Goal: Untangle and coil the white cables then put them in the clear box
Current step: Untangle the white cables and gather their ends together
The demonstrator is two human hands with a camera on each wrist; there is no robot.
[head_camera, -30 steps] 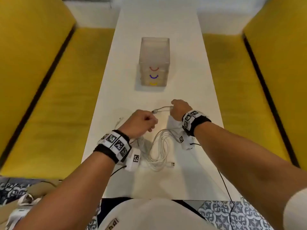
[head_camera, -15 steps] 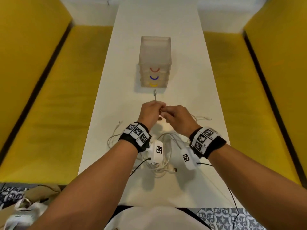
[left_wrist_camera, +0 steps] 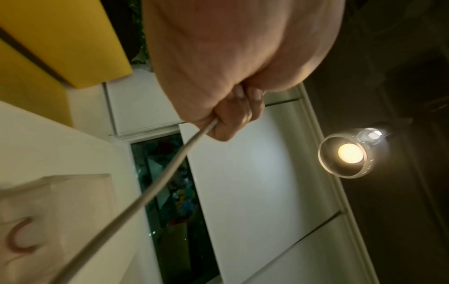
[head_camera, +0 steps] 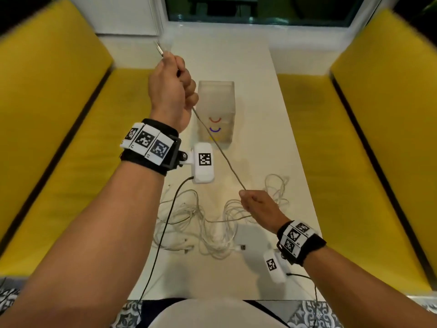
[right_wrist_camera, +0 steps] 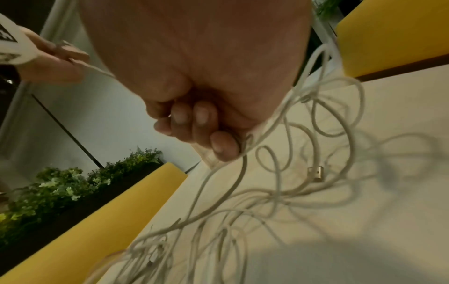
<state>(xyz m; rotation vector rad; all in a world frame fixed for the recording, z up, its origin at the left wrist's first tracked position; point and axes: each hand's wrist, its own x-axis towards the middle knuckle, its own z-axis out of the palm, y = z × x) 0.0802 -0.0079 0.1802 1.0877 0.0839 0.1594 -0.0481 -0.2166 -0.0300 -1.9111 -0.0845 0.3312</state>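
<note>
White cables (head_camera: 208,223) lie in a loose tangle across the near half of the bench (head_camera: 279,143), looped over each other, with a metal plug end (head_camera: 241,247) showing at the near edge of the heap. Yellow seats (head_camera: 59,129) run along both sides of the bench. I see the clear box (head_camera: 216,102) standing upright farther out on the bench, beyond the tangle and apart from it, with red and purple curved marks on its near wall. One cable strand (head_camera: 220,150) runs taut and straight through the air between my two hands, crossing in front of the box. My left hand (head_camera: 171,91) is raised well above the bench, fingers curled in a fist round that strand, a short end of it poking out past the top of the fist. My right hand (head_camera: 259,207) sits low, just over the tangle, fingers curled round the same strand, which trails from under the hand into the loops below.
</note>
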